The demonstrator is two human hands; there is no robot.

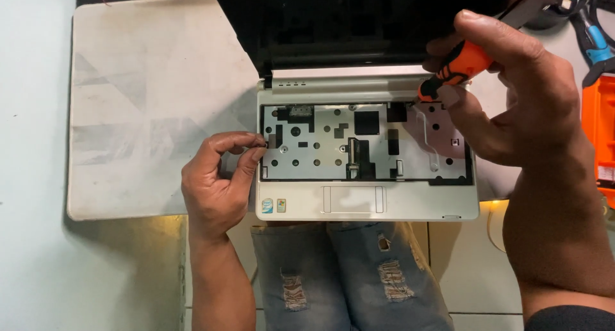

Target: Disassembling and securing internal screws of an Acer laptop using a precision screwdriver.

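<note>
The right hand (pixel 512 94) has its fingers closed around the orange and black handle of a screwdriver (pixel 458 65). The thumb lies along the top of the handle and the other fingers curl beneath it. The tool slants down and to the left, and its dark tip meets the far right corner of the laptop's open keyboard bay, just below the hinge bar.

The left hand (pixel 221 177) sits at the laptop's left edge. Its thumb and forefinger are pinched together at the left rim of the keyboard bay, with the remaining fingers curled loosely behind them. Whether something small is held between the fingertips cannot be told.

The laptop (pixel 368 200) is a small silver one, lying open with its keyboard off. The bare metal plate (pixel 320 145) in the bay shows round holes, dark cut-outs and a thin pale cable on its right side. The trackpad and palm rest lie on the laptop's near side, with two small stickers at the near left corner. The dark screen (pixel 333 24) stands open on the far side.

The laptop rests on the right part of a worn grey mat (pixel 141 100), which spreads well out to the laptop's left. Right of the laptop, at the frame edge, are an orange case (pixel 599 139) and a blue-handled tool (pixel 599 40). Below the laptop's near edge are the person's knees in torn blue jeans (pixel 339 273).
</note>
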